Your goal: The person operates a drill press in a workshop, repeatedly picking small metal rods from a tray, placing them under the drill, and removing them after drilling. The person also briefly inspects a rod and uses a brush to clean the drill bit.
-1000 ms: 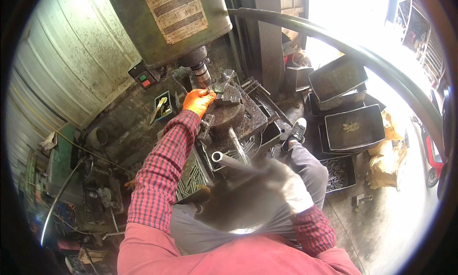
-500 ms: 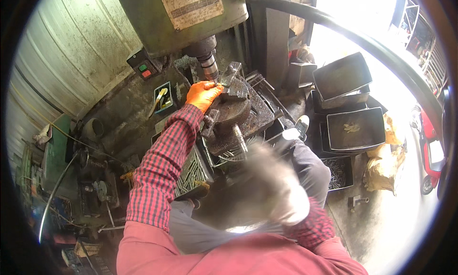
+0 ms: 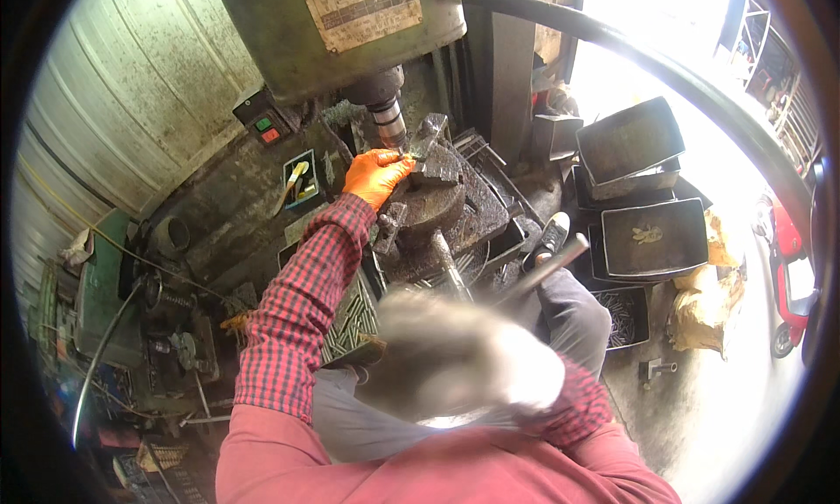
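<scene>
My left hand [image 3: 376, 175], in an orange glove, reaches to the jaws of a grimy metal vise [image 3: 429, 202]. Its fingers are pinched together beside the drill chuck [image 3: 386, 119]; whatever they hold is hidden. Above the vise hangs the green head of a drill press [image 3: 350, 49]. My right hand [image 3: 472, 355], in a whitish-grey glove, is smeared by motion over my lap, its fingers unreadable. A slanted metal bar [image 3: 551, 266] sticks out past it; I cannot tell whether the hand touches it. The vise's screw [image 3: 451, 263] points toward me.
Metal pins lie in a tray [image 3: 354, 316] below the vise and in a dark bin [image 3: 623, 316] at right. Black bins [image 3: 654, 237] are stacked beside my leg. A switch box [image 3: 264, 123] and a small tray with a brush [image 3: 300, 178] are at left.
My right hand has swung left across my lap, and the slanted bar now shows at its far side. My left hand stays at the vise.
</scene>
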{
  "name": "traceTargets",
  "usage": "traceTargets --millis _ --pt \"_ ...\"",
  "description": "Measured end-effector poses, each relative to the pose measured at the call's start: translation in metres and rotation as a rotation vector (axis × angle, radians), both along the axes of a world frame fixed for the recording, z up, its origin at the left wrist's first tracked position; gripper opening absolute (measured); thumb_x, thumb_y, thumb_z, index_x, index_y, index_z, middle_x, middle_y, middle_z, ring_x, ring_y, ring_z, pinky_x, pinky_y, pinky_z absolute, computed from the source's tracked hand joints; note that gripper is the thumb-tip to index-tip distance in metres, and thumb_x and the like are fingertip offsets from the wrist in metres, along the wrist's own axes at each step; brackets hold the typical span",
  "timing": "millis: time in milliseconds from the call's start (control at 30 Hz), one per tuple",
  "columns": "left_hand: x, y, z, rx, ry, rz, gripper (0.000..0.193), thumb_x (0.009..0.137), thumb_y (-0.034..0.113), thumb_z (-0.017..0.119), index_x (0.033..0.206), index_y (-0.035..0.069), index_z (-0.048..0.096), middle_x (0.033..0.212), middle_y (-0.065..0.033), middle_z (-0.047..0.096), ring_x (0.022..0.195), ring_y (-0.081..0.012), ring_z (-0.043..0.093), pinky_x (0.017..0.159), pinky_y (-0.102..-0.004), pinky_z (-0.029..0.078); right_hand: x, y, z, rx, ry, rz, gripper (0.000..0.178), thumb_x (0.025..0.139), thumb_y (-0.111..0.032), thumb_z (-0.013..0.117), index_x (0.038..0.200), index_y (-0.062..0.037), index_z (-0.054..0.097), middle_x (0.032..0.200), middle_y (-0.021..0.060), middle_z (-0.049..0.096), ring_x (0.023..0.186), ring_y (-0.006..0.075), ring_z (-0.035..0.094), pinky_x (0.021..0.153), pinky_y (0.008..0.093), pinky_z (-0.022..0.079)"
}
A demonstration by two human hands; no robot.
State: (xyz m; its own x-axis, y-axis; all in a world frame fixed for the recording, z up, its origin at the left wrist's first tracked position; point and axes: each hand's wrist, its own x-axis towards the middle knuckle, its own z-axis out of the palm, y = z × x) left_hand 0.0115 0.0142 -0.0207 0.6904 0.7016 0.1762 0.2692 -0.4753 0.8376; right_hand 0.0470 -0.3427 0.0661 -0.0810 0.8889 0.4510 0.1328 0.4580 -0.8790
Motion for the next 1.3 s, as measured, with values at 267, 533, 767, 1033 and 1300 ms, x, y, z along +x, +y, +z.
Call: traceTargets --millis 267,533,767,1033,1300 --pt "-0.034 -0.009 0.012 -0.186 -0.138 0.041 0.071 0.091 0.029 0.087 0.149 0.001 0.058 0.133 -0.0129 0.072 0.118 -0.0166 0.067 0.102 -0.0314 0.053 0.072 0.008 0.004 -0.138 -1.417 -0.848 0.045 0.079 -0.045 0.082 0.094 -0.0026 0.078 0.103 0.018 0.074 0.109 0.0321 0.068 0.117 0.0497 0.04" --pt "-0.2 0.086 -0.031 0.404 -0.16 0.746 0.058 0.101 0.037 0.073 0.145 0.002 0.061 0.141 -0.0176 0.065 0.121 -0.0296 0.067 0.105 -0.0398 0.052 0.099 0.01 -0.048 -0.322 -1.077 -1.033 0.037 0.078 -0.043 0.084 0.07 -0.0072 0.077 0.068 0.0108 0.072 0.078 0.0312 0.073 0.095 0.0455 0.054" --pt "-0.233 0.131 -0.091 0.252 0.218 0.685 0.056 0.104 0.039 0.067 0.145 0.001 0.061 0.121 -0.0159 0.075 0.112 -0.0247 0.07 0.101 -0.0371 0.051 0.108 0.005 -0.064 -0.138 -1.252 -1.044 0.043 0.073 -0.048 0.088 0.071 -0.0079 0.072 0.073 0.0122 0.067 0.067 0.0277 0.068 0.069 0.0412 0.052" --pt "-0.212 0.053 -0.028 0.078 -0.263 0.497 0.026 0.108 0.02 0.066 0.125 0.002 0.075 0.098 0.0008 0.074 0.081 -0.0075 0.061 0.079 -0.0244 0.053 0.106 0.005 -0.062 -0.178 -1.273 -1.07 0.042 0.077 -0.044 0.085 0.066 -0.0064 0.072 0.077 0.014 0.064 0.071 0.0279 0.066 0.07 0.0411 0.051" --pt "-0.115 -0.044 0.022 0.521 -0.227 0.154 0.029 0.102 0.01 0.072 0.131 0.01 0.074 0.104 -0.007 0.073 0.091 -0.0196 0.068 0.082 -0.0319 0.054 0.1 0.004 -0.051 -0.149 -1.223 -1.078 0.034 0.077 -0.041 0.085 0.066 -0.0099 0.078 0.063 0.0098 0.067 0.076 0.0284 0.066 0.07 0.0411 0.052"
